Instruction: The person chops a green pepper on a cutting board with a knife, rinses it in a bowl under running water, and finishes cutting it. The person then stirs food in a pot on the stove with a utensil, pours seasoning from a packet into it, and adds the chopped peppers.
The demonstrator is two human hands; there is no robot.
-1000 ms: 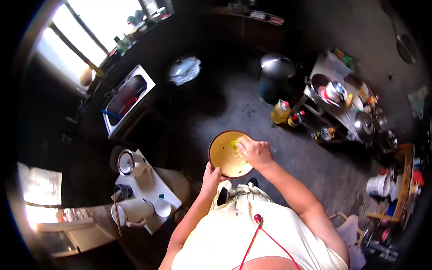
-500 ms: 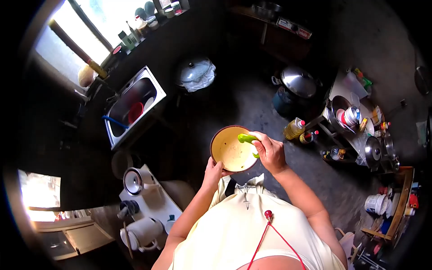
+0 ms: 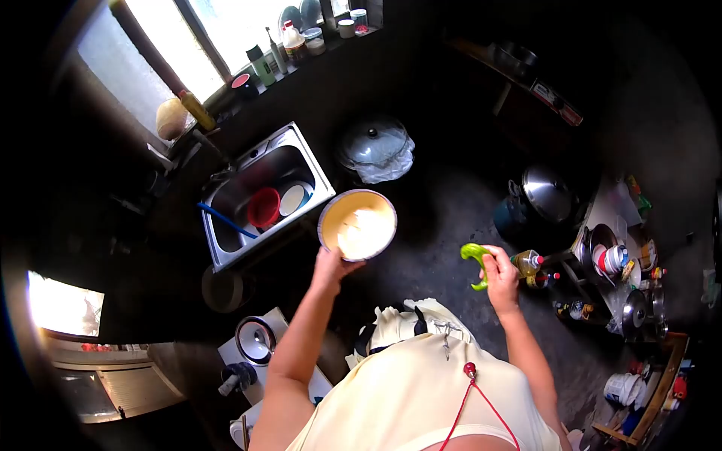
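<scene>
Gripping the round, yellow, dark-rimmed bowl (image 3: 357, 219) at its near side, the fingers of your left hand (image 3: 331, 270) are nearest it. Well apart, rightward, a curved, glossy green pepper (image 3: 472, 251) projects bowlward, long axis roughly fore-and-aft, pinched in your right hand's (image 3: 501, 278) fingers. Further right, the red-capped plastic bottle of yellow liquid (image 3: 524, 261): label unreadable.

No text can be read; the print on the long box (image 3: 556, 102) well beyond the right hand (image 3: 502, 281) is too small.

Dk floor (image 3: 444, 240) w/ oil btl (image 3: 526, 262); wht tbl (image 3: 280, 321) w/ pot (image 3: 256, 342).
</scene>
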